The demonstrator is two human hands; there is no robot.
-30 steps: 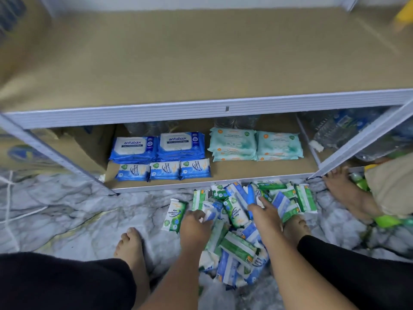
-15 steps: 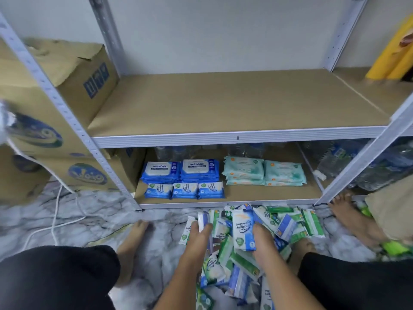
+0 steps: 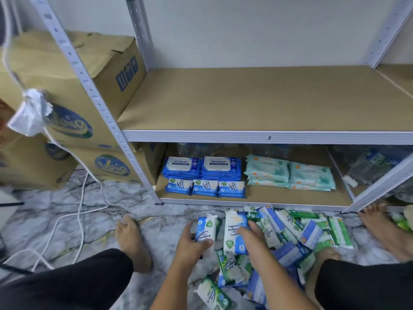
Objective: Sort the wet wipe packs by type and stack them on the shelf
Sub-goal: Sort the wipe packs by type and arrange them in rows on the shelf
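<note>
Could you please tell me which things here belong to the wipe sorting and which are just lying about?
Job: left hand, blue pack it grips; right hand, blue-and-white pack it grips; floor pile; antabax stacks, small blue packs, teal stacks on the lower shelf.
Lying about: cardboard boxes, white cable, plastic bottles.

On the bottom shelf sorted packs lie in rows, loose packs heaped on the floor before it, boxes stacked left of it.
</note>
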